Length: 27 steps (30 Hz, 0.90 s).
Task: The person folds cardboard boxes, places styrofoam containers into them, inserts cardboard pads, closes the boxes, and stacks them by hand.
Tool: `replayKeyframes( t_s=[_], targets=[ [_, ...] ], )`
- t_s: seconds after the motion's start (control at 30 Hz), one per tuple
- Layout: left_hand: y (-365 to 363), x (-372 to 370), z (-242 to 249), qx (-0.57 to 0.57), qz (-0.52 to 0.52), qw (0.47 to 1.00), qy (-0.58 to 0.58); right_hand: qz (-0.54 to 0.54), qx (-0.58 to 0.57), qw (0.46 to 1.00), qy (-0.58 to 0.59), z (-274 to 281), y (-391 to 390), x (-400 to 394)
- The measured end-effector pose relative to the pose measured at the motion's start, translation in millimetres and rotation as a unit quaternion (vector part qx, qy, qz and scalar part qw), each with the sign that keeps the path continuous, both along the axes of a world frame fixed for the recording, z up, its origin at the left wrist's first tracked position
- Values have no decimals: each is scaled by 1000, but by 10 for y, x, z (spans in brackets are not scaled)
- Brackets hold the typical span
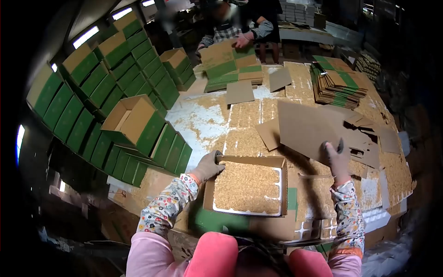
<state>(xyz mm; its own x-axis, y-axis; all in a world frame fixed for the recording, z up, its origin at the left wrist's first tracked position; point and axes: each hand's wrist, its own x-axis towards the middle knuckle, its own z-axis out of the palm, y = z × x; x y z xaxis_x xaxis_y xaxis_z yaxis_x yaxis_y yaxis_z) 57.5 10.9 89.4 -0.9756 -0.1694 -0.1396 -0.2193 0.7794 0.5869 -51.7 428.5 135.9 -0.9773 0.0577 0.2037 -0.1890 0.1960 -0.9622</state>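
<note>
Right in front of me stands an uncovered cardboard box point(287, 196), green on its outside. Inside it lies a white tray point(280, 184) filled with tan, grainy material point(247, 187). My left hand point(208, 167), in a grey glove, grips the box's upper left corner, its fingers over the rim. At the right, my gloved right hand point(339, 161) holds a flat brown cardboard sheet point(302, 129) by its lower edge, raised and tilted above the table. More loose cardboard sheets point(268, 133) lie behind and beside it.
Green boxes point(99, 87) stand in tall stacks at the left, with an open box point(129, 120) on a nearer stack. Folded green cartons point(339, 83) are piled at the back right. Across the table, a co-worker point(230, 32) handles a carton point(226, 57). Filled trays point(240, 138) cover much of the table.
</note>
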Motion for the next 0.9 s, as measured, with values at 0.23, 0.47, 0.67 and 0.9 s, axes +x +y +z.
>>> replayKeyframes(
  t_s=[0.23,0.47,0.67,0.9],
  targets=[
    [363,669,1109,-218,-255,935,111,181,-45,959,-214,-223,-864,791],
    [777,705,178,-265,-374,872,-172,236,596,765,61,-319,-1500,1488],
    [379,561,228,196,-288,937,27,332,193,909,-163,-429,-1054,844],
    [301,845,-975,89,168,982,0,345,124,874,-318,-1063,-581,563]
  ],
)
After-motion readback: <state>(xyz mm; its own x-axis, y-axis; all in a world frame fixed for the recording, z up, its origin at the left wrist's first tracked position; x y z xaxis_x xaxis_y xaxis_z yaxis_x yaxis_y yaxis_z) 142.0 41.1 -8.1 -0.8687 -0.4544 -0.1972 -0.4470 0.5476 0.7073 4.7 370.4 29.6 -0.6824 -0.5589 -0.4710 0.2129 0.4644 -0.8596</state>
